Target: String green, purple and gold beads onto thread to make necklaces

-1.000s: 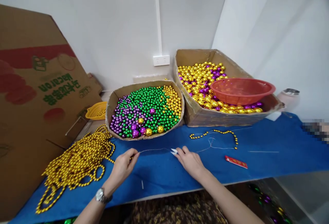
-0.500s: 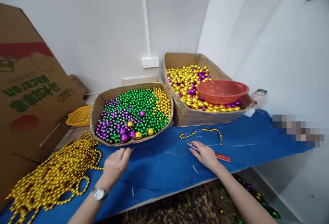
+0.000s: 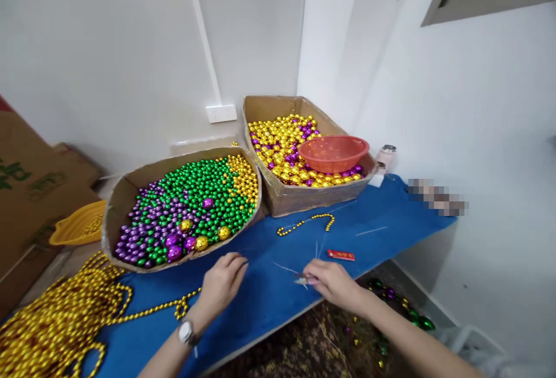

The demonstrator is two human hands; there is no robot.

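My left hand, with a watch on its wrist, is above the blue cloth in front of the box of small beads. Its fingers are curled together, and what they hold, if anything, is hidden. A strand of gold beads runs from the left pile up to this hand; whether the fingers grip it I cannot tell. My right hand is closed around small thread snips, whose metal tips point left near the table's front edge. Thin white threads stick out by its fingers. A short gold bead string lies beyond it.
A carton of green, purple and gold beads stands behind my left hand. Behind it on the right is a carton of larger balls, a red basket on top. A red packet and gold bead strands lie on the table.
My view has turned right. My left hand has moved away from the carton's rim, and a gold strand now stretches toward it. My right hand has drawn nearer the table edge with the snips.
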